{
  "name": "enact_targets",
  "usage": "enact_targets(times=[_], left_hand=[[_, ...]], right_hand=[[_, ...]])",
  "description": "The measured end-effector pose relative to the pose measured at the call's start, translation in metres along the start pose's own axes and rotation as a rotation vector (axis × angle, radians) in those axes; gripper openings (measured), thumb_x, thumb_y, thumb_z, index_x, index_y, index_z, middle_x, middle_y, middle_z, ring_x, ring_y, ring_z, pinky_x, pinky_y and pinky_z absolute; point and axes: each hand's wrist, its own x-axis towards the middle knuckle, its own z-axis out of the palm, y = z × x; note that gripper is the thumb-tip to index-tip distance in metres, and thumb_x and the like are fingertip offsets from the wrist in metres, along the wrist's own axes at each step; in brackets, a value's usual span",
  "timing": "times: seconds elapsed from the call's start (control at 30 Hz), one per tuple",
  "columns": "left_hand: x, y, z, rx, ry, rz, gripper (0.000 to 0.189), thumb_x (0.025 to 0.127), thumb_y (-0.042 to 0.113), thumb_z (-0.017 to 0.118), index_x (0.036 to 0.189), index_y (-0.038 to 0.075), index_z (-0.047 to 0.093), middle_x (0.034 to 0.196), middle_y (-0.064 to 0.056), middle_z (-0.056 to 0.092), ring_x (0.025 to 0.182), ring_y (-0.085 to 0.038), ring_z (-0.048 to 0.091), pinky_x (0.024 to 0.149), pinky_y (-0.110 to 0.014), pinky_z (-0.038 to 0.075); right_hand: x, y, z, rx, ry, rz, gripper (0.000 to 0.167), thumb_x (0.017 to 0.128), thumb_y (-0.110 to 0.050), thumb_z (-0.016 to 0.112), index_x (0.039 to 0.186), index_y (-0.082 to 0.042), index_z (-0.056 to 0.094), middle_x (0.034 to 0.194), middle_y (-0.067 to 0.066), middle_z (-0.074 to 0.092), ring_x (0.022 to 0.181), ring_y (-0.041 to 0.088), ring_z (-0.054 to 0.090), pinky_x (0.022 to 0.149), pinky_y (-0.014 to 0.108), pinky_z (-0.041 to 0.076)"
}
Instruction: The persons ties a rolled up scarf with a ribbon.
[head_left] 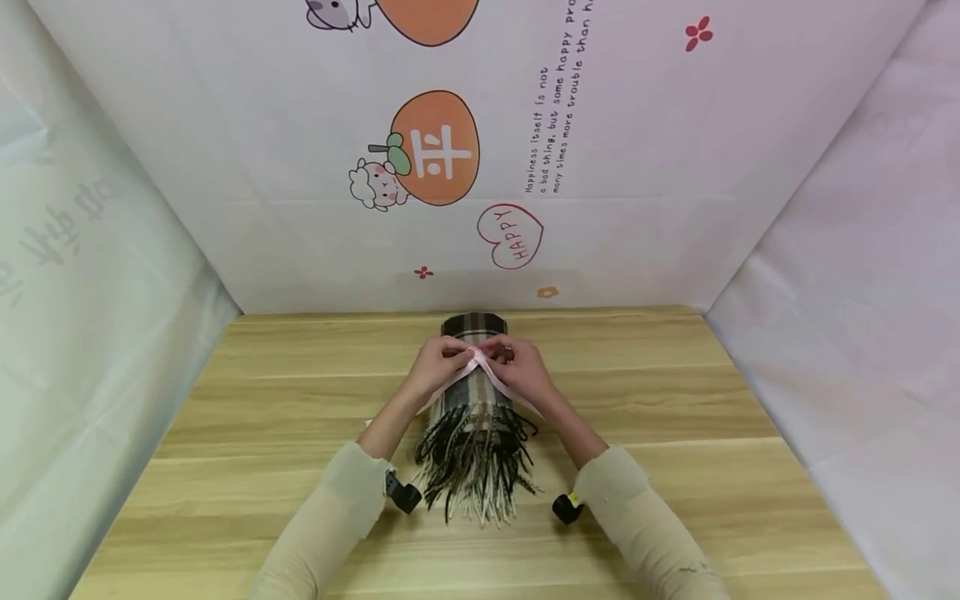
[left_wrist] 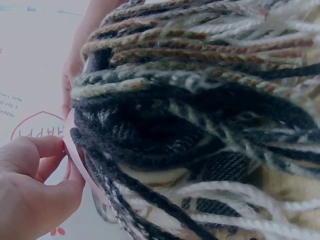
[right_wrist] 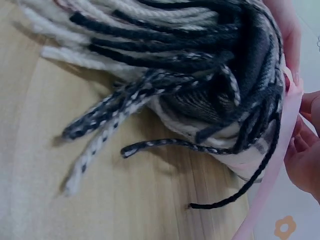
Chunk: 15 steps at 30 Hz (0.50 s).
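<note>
Grey plaid roll runs near to far, fringe nearest.

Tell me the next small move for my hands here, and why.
Perhaps pull the pink ribbon gently outward to snug it: your left hand and right hand both pinch it atop the rolled plaid scarf, its lengths slant down either side, and no finished bow shows.
</note>
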Motion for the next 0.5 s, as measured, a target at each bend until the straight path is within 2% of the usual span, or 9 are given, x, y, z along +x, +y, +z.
enact_targets(times=[0.1,0.2,0.33,0.43,0.5], left_hand=[[-0.0005,-0.0005,-0.0010,0.008,0.006,-0.021,0.023,0.098,0.011,0.062,0.113,-0.002,0.073,0.111,-0.017,0.071,0.090,-0.012,0.065,0.077,-0.023,0.053],[-0.0020,-0.0014,-0.0018,0.015,0.005,-0.042,0.023,0.099,0.012,0.061,0.114,0.000,0.073,0.112,-0.016,0.072,0.090,-0.010,0.064,0.081,-0.030,0.054],[-0.0038,-0.0021,-0.0016,-0.016,-0.006,-0.051,0.022,0.099,0.011,0.061,0.113,0.001,0.074,0.111,-0.015,0.072,0.090,-0.009,0.063,0.088,-0.039,0.055],[-0.0039,-0.0019,-0.0005,-0.029,-0.006,-0.040,0.021,0.098,0.010,0.062,0.112,0.001,0.074,0.111,-0.015,0.072,0.090,-0.009,0.063,0.085,-0.034,0.055],[-0.0037,-0.0013,0.0001,-0.019,0.001,-0.023,0.021,0.098,0.010,0.063,0.111,0.000,0.075,0.111,-0.015,0.073,0.089,-0.010,0.064,0.081,-0.028,0.054]], right_hand=[[-0.0016,-0.0003,0.0030,-0.057,0.033,-0.100,0.016,0.092,-0.006,0.070,0.107,-0.008,0.066,0.091,0.008,0.065,0.069,0.014,0.055,0.061,0.023,0.045],[-0.0041,-0.0005,0.0045,-0.076,0.024,-0.170,0.013,0.091,-0.005,0.069,0.103,-0.007,0.063,0.089,0.008,0.063,0.069,0.015,0.055,0.062,0.025,0.046],[-0.0053,0.0007,0.0029,-0.030,-0.005,-0.098,0.008,0.096,-0.007,0.064,0.102,-0.011,0.065,0.092,0.007,0.067,0.073,0.015,0.057,0.064,0.026,0.046],[-0.0032,0.0005,0.0007,0.007,-0.007,-0.002,0.009,0.099,-0.014,0.061,0.104,-0.013,0.069,0.096,0.005,0.069,0.078,0.014,0.059,0.067,0.026,0.046],[-0.0012,-0.0004,-0.0003,0.004,-0.016,0.028,0.012,0.100,-0.018,0.062,0.105,-0.012,0.071,0.097,0.007,0.071,0.077,0.014,0.059,0.067,0.026,0.046]])
